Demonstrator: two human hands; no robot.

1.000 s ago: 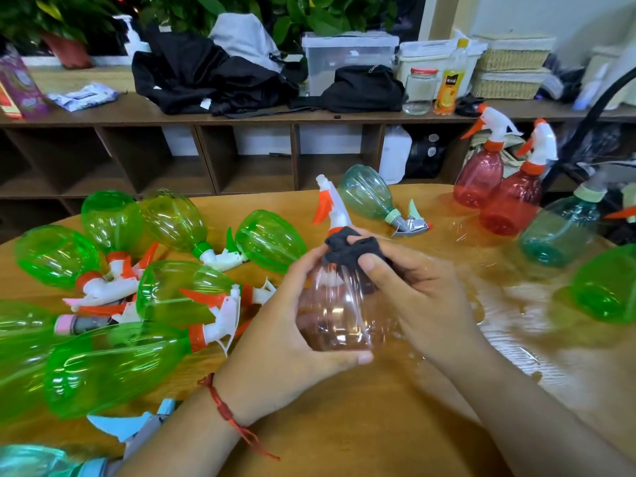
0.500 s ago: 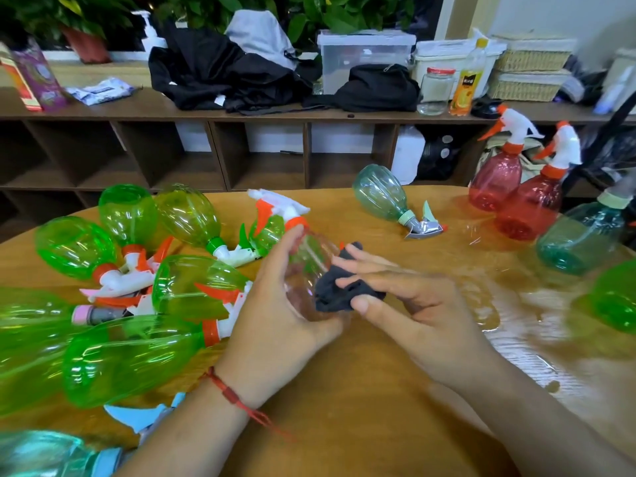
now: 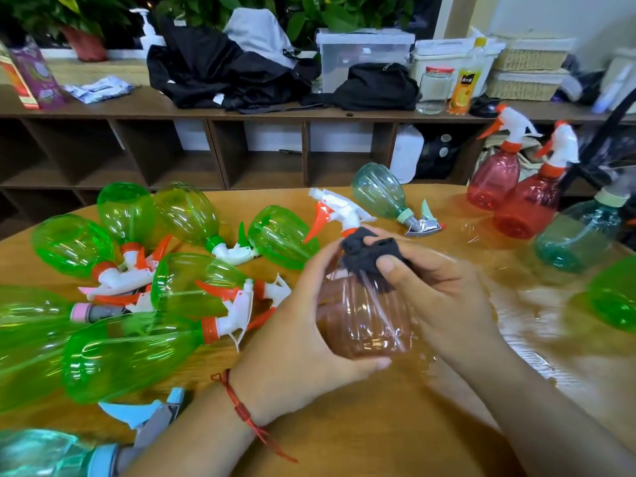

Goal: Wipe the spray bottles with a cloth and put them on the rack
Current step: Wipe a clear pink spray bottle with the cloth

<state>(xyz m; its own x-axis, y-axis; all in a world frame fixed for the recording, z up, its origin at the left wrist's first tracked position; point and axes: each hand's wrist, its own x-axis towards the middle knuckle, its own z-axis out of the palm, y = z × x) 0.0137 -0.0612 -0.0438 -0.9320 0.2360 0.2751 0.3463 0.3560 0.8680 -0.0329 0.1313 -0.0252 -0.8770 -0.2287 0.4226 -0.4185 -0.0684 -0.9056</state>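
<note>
Wooden table (image 3: 347,432): left grip (image 3: 303,339) holds empty pink bottle (image 3: 364,321); right grip (image 3: 444,294) pinches cloth (image 3: 361,256).

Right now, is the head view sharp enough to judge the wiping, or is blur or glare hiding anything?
Head view, centre: the pink bottle in the left hand and dark cloth in the right hand are sharp enough. Head view, right edge: the table and the green bottle there are smeared by blur. Head view, top: the wide lens bows the shelf.
</note>
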